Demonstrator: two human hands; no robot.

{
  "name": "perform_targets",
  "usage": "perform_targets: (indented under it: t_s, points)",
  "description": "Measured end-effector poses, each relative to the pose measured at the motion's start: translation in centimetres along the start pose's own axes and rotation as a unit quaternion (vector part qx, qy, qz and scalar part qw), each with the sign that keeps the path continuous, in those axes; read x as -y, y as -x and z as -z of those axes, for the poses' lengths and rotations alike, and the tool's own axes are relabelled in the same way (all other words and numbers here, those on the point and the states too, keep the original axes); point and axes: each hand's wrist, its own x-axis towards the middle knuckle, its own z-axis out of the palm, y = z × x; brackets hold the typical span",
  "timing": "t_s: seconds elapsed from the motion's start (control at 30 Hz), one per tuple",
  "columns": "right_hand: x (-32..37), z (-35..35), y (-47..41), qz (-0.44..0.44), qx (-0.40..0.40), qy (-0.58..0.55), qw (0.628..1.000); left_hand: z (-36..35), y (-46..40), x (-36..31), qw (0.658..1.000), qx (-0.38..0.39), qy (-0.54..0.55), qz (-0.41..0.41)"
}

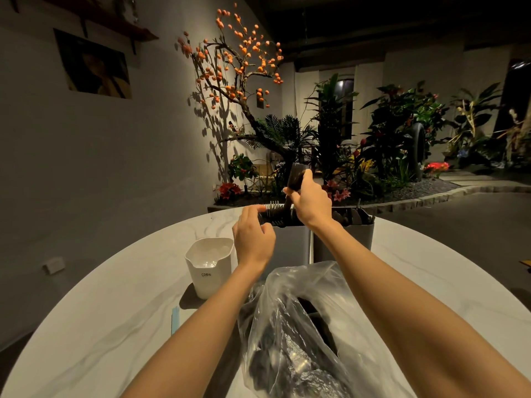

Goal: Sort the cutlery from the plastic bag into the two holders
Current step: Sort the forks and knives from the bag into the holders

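Your right hand (309, 201) fingers clamp a black cutlery bundle (294, 179) above the left holder (290, 245); left hand (253, 237) fingers loosely curled, fingertips touching the cutlery in it.

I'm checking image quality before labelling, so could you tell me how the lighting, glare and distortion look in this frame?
Head view: dim, warm light, with the wall and ceiling dark; wide-angle bending curves the table edge; glare streaks the plastic bag, hiding its dark contents; the dark cutlery bundle in the right hand is slightly blurred; the white container casts a soft shadow.
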Motion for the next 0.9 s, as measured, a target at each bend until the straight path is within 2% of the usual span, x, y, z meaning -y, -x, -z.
perform_targets:
  t_s: [0.13,0.2,0.33,0.4,0.47,0.53,0.63,0.77,0.87,0.9]
  points:
    - [0.4,-1.0,-0.2,0.048,0.041,0.099,0.993,-0.2,0.0,1.0,1.0,0.013,-0.013,0.004]
    - [0.8,-1.2,-0.4,0.044,0.045,0.12,0.991,-0.1,-0.1,1.5,0.999,0.018,-0.03,-0.004]
    - [0.9,-0.9,-0.8,0.036,0.017,0.164,0.986,-0.2,-0.2,1.6,0.999,0.016,-0.031,-0.003]
    - [0.8,-1.1,-0.8,0.029,0.007,0.129,0.991,-0.2,-0.2,1.6,0.999,0.012,-0.044,-0.004]
    - [0.8,-1.6,-0.5,0.023,0.036,0.104,0.994,-0.2,-0.2,1.5,0.998,0.019,-0.064,0.001]
    - [0.7,-2.7,-0.1,0.048,0.088,0.187,0.977,-0.2,-0.2,1.4,0.995,0.03,-0.095,0.009]
    - [0.3,-3.6,0.0,0.049,0.105,0.249,0.961,-0.3,-0.4,1.2,0.992,0.046,-0.119,0.015]
    - [0.2,-3.3,-0.3,0.033,0.106,0.186,0.976,-0.3,-0.8,1.4,0.995,0.069,-0.062,0.043]
    - [0.0,-3.3,-0.2,0.109,0.019,0.082,0.99,-0.5,-0.8,1.7,0.995,0.064,0.017,0.079]
    - [-0.1,-3.3,0.0,0.146,0.015,0.069,0.987,-0.6,-0.8,1.7,0.994,0.065,0.028,0.086]
